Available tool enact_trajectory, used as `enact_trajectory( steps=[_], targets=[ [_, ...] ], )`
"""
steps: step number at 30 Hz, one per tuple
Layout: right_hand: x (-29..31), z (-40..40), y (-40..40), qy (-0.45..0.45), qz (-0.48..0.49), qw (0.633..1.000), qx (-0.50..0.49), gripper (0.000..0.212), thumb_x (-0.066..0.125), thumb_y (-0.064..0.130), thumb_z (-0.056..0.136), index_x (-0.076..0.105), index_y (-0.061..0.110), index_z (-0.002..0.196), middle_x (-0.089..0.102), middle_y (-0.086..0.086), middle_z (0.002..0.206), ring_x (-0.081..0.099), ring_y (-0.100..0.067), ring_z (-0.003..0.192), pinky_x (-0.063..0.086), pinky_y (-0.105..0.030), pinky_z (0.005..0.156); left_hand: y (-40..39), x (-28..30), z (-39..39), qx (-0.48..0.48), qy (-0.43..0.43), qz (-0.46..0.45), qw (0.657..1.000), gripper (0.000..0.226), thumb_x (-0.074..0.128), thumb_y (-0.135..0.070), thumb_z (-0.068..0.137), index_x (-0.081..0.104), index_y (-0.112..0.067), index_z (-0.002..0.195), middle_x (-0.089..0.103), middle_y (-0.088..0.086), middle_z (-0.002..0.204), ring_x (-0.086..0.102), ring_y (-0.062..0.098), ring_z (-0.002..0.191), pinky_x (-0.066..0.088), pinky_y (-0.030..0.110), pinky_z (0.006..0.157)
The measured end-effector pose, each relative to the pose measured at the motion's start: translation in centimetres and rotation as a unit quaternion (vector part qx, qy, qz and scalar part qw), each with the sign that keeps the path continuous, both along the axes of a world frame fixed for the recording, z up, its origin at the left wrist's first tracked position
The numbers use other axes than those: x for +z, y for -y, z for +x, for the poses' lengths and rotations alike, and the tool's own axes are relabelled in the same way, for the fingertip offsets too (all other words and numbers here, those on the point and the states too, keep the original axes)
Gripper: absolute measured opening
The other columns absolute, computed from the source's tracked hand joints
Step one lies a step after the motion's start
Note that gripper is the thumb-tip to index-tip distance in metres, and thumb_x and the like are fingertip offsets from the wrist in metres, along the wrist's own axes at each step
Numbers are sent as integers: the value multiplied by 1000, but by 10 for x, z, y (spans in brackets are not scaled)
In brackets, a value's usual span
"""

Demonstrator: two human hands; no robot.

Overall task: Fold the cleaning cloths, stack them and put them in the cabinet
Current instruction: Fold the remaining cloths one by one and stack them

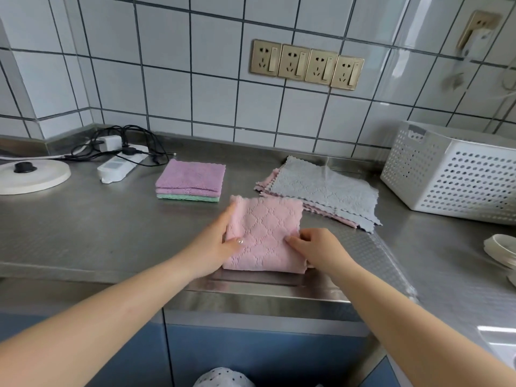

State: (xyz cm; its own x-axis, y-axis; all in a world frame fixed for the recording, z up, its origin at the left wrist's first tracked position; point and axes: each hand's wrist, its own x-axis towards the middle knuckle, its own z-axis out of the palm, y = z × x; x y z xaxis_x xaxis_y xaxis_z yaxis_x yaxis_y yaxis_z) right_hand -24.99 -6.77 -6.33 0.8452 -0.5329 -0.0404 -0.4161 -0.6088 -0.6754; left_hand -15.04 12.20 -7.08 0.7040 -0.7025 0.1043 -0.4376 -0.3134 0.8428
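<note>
Both hands [220, 241] on 1 pink cloth [264, 233]; 3 folded cloths [191, 181] stacked.

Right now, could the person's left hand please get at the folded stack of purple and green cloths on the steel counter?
Probably yes: the stack of purple and green cloths lies just beyond the left hand, with only bare steel counter between. That hand would first have to release the pink quilted cloth.

Folded stack [190, 180] left, unfolded pile [324, 188] right, basket [452, 174] far right, cloth [265, 236] in front.
</note>
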Motion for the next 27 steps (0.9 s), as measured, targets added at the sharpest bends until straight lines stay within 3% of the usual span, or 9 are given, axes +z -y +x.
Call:
enact_trajectory(
  steps=[4, 6, 9, 11, 13, 18, 20, 22, 27],
  targets=[
    [1, 7, 3, -33, 21, 999, -8, 31, 63, 32, 87, 52, 12, 67, 47, -8, 61, 44, -15, 47, 39, -21, 46, 4, 4, 10, 4, 10, 111, 994, 45, 55, -21, 93, 45, -21, 137, 49, 0, 131, 46, 13, 119, 31, 15, 86],
    [0, 7, 3, -37, 20, 999, -5, 26, 63, 31, 88, 59, 9, 73, 48, -8, 63, 45, -13, 45, 41, -19, 45, 7, 5, 10, -1, 31, 122, 992, 26, 56, -21, 92, 57, -22, 119, 48, -2, 107, 46, 13, 97, 32, 16, 68],
    [1, 6, 4, -43, 12, 999, -2, 26, 60, 27, 90, 65, 3, 84, 48, -6, 64, 45, -10, 42, 36, -12, 37, 11, 3, 13, 4, 47, 125, 991, 11, 57, -20, 91, 52, -23, 100, 40, -4, 101, 38, 11, 91, 25, 8, 61],
    [1, 6, 5, -45, 11, 999, 1, 26, 57, 24, 91, 65, -1, 89, 49, -5, 64, 45, -9, 43, 32, -10, 33, 12, 1, 15, 5, 42, 124, 991, 17, 57, -19, 91, 54, -21, 107, 49, -2, 110, 46, 12, 102, 31, 9, 69],
    [1, 7, 5, -46, 15, 999, 1, 25, 56, 21, 92, 65, -2, 90, 50, -4, 64, 47, -10, 46, 31, -10, 31, 13, 2, 15, 11, 48, 127, 991, 43, 58, -18, 91, 49, -15, 133, 48, 0, 135, 43, 13, 126, 28, 12, 84],
    [3, 8, 5, -46, 29, 999, -6, 24, 52, 17, 92, 54, 14, 68, 49, 0, 59, 48, -10, 44, 32, -11, 33, 17, 2, 12, 19, 91, 163, 982, 51, 55, -22, 91, 41, -14, 140, 46, 1, 128, 46, 17, 117, 29, 17, 82],
    [4, 6, 5, -57, 5, 998, -9, 15, 53, 25, 91, 63, 19, 100, 59, 2, 76, 56, -12, 56, 42, -15, 46, 16, 1, 10, 40, 154, 195, 968, 60, 55, -30, 90, 30, -22, 144, 34, 3, 137, 43, 22, 122, 32, 22, 91],
    [2, 4, 8, -70, -105, 992, -6, 45, 52, 35, 92, 48, 20, 134, 60, 2, 103, 61, -16, 82, 47, -25, 68, 13, 0, 8, 78, 245, 208, 944, 66, 53, -36, 90, 22, -23, 147, 19, 1, 149, 31, 25, 134, 29, 30, 105],
    [3, 14, -18, 46, -290, 953, 78, 45, 44, 29, 95, 45, 16, 138, 42, -5, 143, 40, -25, 130, 36, -36, 106, 32, -3, 7, 16, 336, 189, 923, 49, 37, -23, 97, 31, -17, 145, 23, -2, 156, 14, 15, 145, 10, 36, 118]
  ],
)
